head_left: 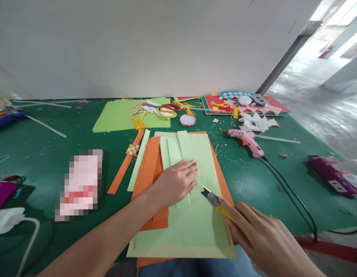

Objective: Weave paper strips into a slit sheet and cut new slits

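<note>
My left hand (178, 181) lies flat over light green paper strips (174, 150), its fingers stretched out and close together. Beneath them is a stack of light green paper sheets (201, 231), with orange paper (221, 181) showing along its edges. To the left of that hand several orange paper strips (146, 165) rest on the stack. My right hand (250, 227) is wrapped round a yellow utility knife (214, 200). Its blade points up and left, just right of my left fingertips; whether the tip touches the paper I cannot tell.
A pink glue gun (247, 140) with a black cord lies to the right. Behind the stack are scissors (167, 109), a round lid (187, 120) and green paper (109, 115). A purple power strip (337, 175) sits at far right, a white plug (8, 220) at left.
</note>
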A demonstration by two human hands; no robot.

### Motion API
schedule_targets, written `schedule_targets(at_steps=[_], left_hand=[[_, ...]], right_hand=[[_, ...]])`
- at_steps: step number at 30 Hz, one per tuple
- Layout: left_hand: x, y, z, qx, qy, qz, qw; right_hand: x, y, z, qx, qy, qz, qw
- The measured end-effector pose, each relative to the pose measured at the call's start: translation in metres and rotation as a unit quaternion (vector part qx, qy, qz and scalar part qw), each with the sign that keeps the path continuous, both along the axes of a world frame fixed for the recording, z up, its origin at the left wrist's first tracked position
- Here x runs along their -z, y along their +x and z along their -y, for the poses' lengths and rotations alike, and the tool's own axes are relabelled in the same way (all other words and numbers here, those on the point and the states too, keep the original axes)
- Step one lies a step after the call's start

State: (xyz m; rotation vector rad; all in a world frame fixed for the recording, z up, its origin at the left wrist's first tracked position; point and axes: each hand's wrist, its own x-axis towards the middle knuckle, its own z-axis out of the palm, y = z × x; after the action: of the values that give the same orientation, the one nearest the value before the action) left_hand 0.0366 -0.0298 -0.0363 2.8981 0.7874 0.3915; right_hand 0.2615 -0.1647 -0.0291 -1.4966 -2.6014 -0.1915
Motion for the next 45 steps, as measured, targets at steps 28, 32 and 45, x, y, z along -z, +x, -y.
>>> schedule_targets(at_steps=[28, 32, 45], left_hand=[[0.004, -0.001, -0.001, -0.003, -0.011, 0.010, 1.000], [0.004, -0.001, -0.001, -0.002, -0.004, 0.018, 1.000], [0.000, -0.001, 0.005, 0.039, 0.052, 0.046, 0.997]], right_hand=[[-0.001, -0.002, -0.039, 0.015, 0.038, 0.020, 0.999], [-0.003, -0.003, -0.043, 0.013, 0.048, 0.020, 0.999], [0.002, -0.002, -0.019, 0.010, -0.005, 0.036, 0.999]])
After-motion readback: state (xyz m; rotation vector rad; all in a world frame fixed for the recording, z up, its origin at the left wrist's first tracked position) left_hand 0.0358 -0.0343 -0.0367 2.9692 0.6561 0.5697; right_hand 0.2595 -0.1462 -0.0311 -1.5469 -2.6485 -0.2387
